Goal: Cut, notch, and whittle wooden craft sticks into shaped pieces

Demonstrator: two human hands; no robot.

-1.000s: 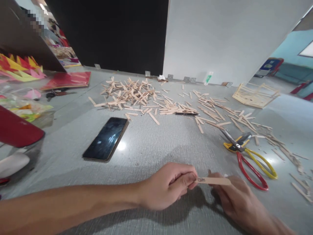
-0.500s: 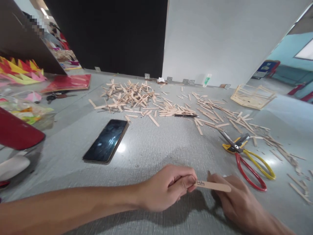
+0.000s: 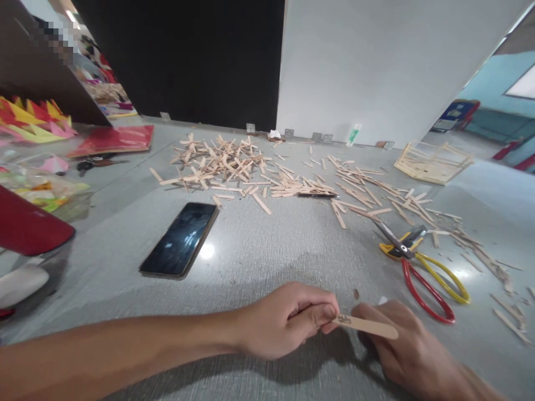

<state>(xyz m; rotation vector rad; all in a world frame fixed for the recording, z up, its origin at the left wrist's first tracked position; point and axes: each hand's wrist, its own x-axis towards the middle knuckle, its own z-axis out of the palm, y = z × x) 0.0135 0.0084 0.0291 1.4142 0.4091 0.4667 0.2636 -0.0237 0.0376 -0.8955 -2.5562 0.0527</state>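
Note:
My left hand [image 3: 292,323] pinches one end of a wooden craft stick [image 3: 371,327] between thumb and curled fingers. Dark pen or pencil marks show on the stick beside my thumb, and its rounded end points right. Close to that end is my right hand [image 3: 407,340], its fingers curled; the stick passes in front of them. A bit of white shows at its knuckles, but what those fingers hold is hidden. Just above the right fingertips is a small brown speck or tip [image 3: 356,294], too small to name. Red-and-yellow-handled pliers [image 3: 404,249] lie beyond the right hand.
A phone [image 3: 179,239] lies left of centre. Behind it spreads a heap of craft sticks [image 3: 225,161], with a black pen [image 3: 318,195] among scattered ones. A small stick frame [image 3: 434,161], a glue tube [image 3: 353,135] and upright panels [image 3: 343,67] stand at the back.
The stick's free end has tipped slightly downward and right. My right hand has shifted a little, and the brown speck now shows apart from its fingertips.

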